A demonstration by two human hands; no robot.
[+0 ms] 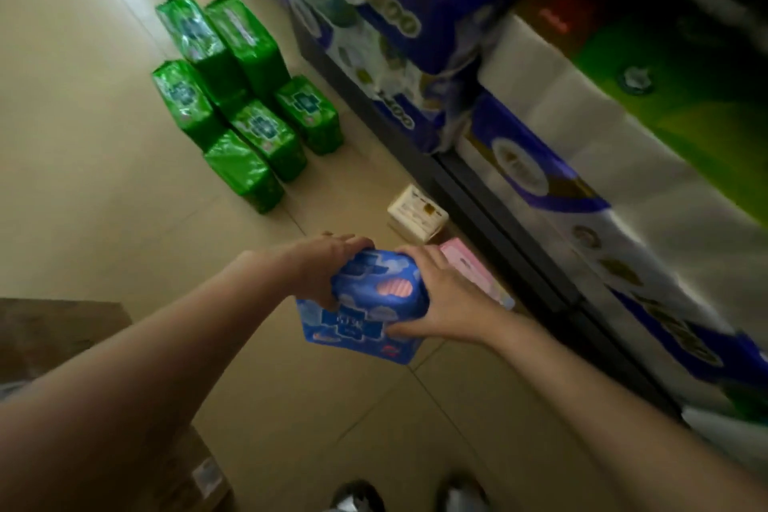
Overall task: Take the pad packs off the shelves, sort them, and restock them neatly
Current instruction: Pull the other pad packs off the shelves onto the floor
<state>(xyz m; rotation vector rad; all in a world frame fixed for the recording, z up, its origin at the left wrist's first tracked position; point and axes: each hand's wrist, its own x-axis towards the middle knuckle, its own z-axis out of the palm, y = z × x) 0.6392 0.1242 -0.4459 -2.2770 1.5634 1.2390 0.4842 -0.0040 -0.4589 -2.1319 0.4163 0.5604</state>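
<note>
Two blue pad packs [365, 303] sit stacked between the person's hands, held low over the tiled floor [104, 179] in the head view, the only view. The left hand [328, 266] curls over the far-left end of the upper pack, fingers wrapped across its top edge; the right hand [444, 295] clamps the right side, thumb under the near edge. Both hands are already on the packs, so neither is nearer. The stack's long axis seems to run from near left to far right, roughly square to the shelf front.

Just beyond the right hand a pink pad pack [473, 274] lies on the floor against the shelf base [478, 195], and a white box [417, 214] stands a little farther along. Well away at far left, six green pad packs [232, 104] stand grouped in two rough rows. Judging by that, colours are being grouped, and the blue ones likely go down on bare tile near the pink pack.

To the right, the shelves [540, 245] hold large tissue-roll bundles [582, 162] in white and blue wrap. A brown carton [54, 328] sits at near left, and shoe tips [407, 495] show at the bottom edge. The pink pack and white box crowd the space close to the shelf.
</note>
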